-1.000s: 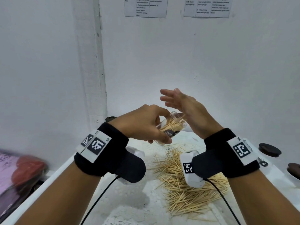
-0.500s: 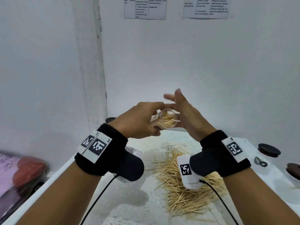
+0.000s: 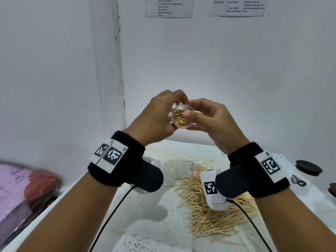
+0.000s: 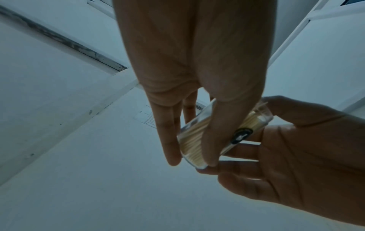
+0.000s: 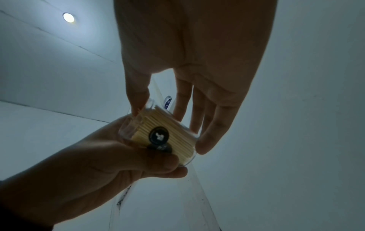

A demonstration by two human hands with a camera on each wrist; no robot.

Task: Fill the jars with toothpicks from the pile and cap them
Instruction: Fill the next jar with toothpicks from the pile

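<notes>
A: Where is the jar [image 3: 181, 116]?

B: It is up in the air between both hands, above the white table [image 3: 145, 224], tipped so that its open mouth faces the head camera. It is clear, with a round black sticker on its side, and it is packed with toothpicks [image 3: 179, 119].

A: Who holds it?

B: The left hand [image 3: 156, 115] does. Its fingers and thumb curl round the side of the jar; the left wrist view shows the thumb [image 4: 225, 128] lying across the clear wall and the fingers behind it.

A: And the right hand [image 3: 209, 119]?

B: Its thumb [image 3: 188, 114] presses at the mouth of the jar, on the ends of the toothpicks. The other fingers are half bent and reach along the far side and under the base. In the right wrist view their tips [image 5: 205, 140] touch the jar's wall.

A: What lies on the table?

B: The loose pile [image 3: 209, 206] of toothpicks is spread below the right wrist. At the right edge stand more jars with dark lids [image 3: 308, 168], well apart from the hands. Printed sheets [image 3: 169, 7] are stuck on the wall above.
</notes>
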